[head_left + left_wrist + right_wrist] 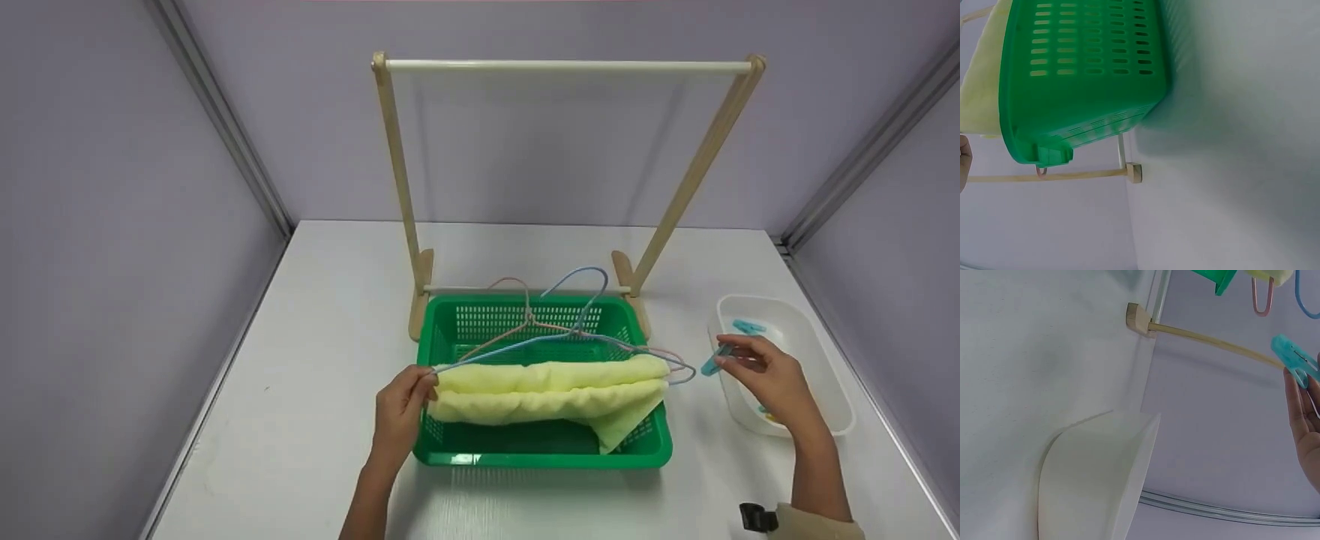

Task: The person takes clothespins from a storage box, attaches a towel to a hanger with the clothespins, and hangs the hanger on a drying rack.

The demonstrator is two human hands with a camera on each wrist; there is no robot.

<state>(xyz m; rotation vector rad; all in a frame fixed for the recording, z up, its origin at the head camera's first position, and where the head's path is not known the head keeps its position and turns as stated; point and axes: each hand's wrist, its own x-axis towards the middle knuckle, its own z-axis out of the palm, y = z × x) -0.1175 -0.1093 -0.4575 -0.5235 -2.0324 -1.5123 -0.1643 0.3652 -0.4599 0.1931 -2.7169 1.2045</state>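
Observation:
My left hand (401, 409) pinches the left end of a blue hanger (517, 342) together with the edge of a yellow towel (540, 397). The towel lies folded along the hanger, over a green basket (544, 459), and one corner droops at its right. Behind it a pink hanger (495, 343) rests across the basket. Between thumb and fingers, my right hand (772, 379) holds a light blue clothespin (716, 361), just right of the blue hanger's right end. The right wrist view shows the clothespin (1292, 354) at the fingertips.
A white bin (844, 405) with several clothespins (748, 327) stands at the right, under my right hand. Behind the basket rises a wooden drying rack (401, 165) with a white top bar (562, 66). Panels close in the table (315, 322) at the back and sides.

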